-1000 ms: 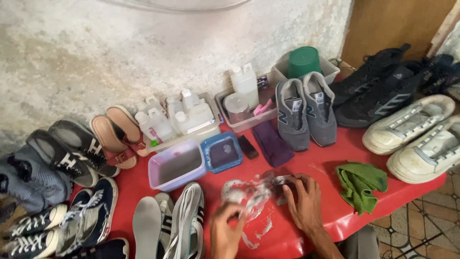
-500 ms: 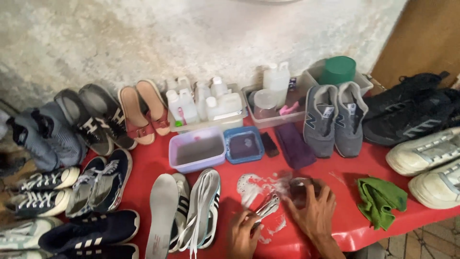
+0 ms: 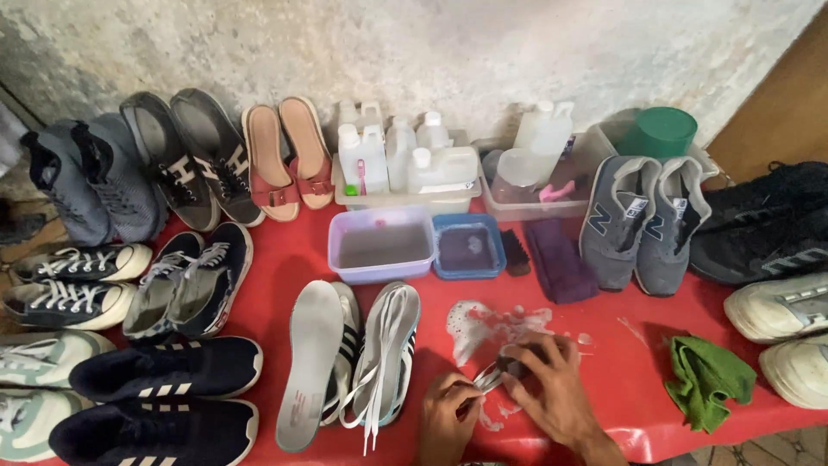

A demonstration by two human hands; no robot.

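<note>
Pressing down near the front edge of the red desk (image 3: 276, 259), the right hand (image 3: 556, 393) is laid flat, fingers spread, over a small dark item (image 3: 516, 365) that is mostly hidden beneath it; what the item is cannot be told. The left hand (image 3: 448, 414) is closed in a pinch on a thin pale strip (image 3: 485, 380) that runs up to the dark item. Both are worked in a patch of white foam (image 3: 483, 324) smeared on the desk just beyond the fingers.

Just left of the hands, a white sneaker (image 3: 388, 354) with loose laces is laid beside a pale insole (image 3: 309, 362). Behind the foam, a lilac tub (image 3: 381, 246) and a smaller blue tub (image 3: 467, 248) are set side by side, with a purple cloth (image 3: 559, 261) to their right. White bottles (image 3: 405, 155) are grouped in a tray at the wall. A grey pair (image 3: 647, 220) is placed right of the cloth, and a green rag (image 3: 707, 380) is crumpled near the right edge. More shoes are lined along the left side.
</note>
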